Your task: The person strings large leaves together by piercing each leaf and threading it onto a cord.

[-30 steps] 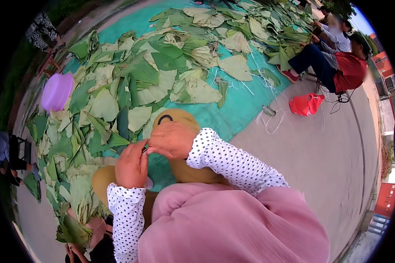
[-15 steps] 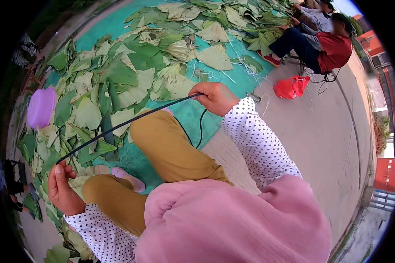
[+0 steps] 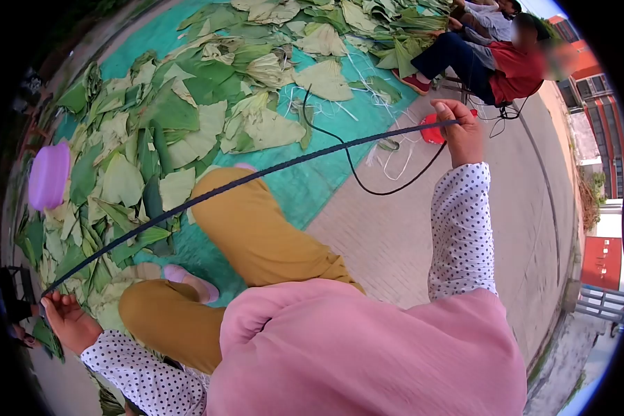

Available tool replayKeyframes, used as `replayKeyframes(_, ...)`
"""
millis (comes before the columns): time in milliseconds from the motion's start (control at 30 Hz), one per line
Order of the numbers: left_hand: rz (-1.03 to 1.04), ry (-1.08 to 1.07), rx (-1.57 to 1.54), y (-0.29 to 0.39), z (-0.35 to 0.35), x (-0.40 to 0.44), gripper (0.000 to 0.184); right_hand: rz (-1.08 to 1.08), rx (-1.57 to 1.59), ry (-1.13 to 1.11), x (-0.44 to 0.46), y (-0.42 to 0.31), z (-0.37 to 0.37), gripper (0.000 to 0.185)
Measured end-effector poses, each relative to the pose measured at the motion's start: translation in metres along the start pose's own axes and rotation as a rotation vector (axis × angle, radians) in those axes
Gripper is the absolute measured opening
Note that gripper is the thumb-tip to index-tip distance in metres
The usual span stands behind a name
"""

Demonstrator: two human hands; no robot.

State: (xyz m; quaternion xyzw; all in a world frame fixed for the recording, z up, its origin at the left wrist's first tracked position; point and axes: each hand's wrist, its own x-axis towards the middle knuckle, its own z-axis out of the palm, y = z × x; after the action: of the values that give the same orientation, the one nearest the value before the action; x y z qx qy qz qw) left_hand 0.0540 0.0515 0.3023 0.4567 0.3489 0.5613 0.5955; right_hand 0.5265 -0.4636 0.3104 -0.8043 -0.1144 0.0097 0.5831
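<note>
A dark cord (image 3: 243, 182) stretches diagonally across the view between my two hands. At the lower left, my left hand (image 3: 69, 320) is closed on one end of it. My right hand (image 3: 461, 132), raised at the upper right, pinches the cord, and a loose tail loops down from it over the mat's edge. Below the cord are my knees in mustard trousers (image 3: 256, 229). Large green leaves (image 3: 173, 111) lie spread beyond it on the green mat (image 3: 284, 187).
At the far left stands a purple basin (image 3: 49, 176). A person in red (image 3: 513, 69) sits at the upper right, with others behind. Part of a red bag (image 3: 433, 129) shows behind my right hand. White strings (image 3: 395, 163) lie near the mat's edge.
My hands have moved farther apart, the right one up and to the right, the left one down and to the left. More cord is stretched between them, and its tail has swung out.
</note>
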Motion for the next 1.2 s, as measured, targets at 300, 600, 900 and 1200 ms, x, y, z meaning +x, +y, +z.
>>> replayKeyframes(300, -0.09, -0.003, 0.146, -0.048, 0.035, -0.012, 0.026, 0.502, -0.13, -0.278, -0.024, 0.117, 0.105, 0.013)
replayKeyframes(600, -0.29, -0.077, 0.162, -0.112, 0.098, -0.003, 0.027, 0.609, -0.352, -0.443, -0.002, 0.216, 0.186, 0.014)
replayKeyframes(900, -0.466, -0.066, -0.018, -0.142, 0.109, 0.02, 0.022, 0.889, -0.591, -0.245, 0.075, 0.289, 0.219, 0.027)
replayKeyframes(1200, -0.67, -0.151, -0.082, -0.14, 0.122, 0.013, 0.022, 0.489, -1.05, -1.313, 0.085, 0.3, 0.332, 0.085)
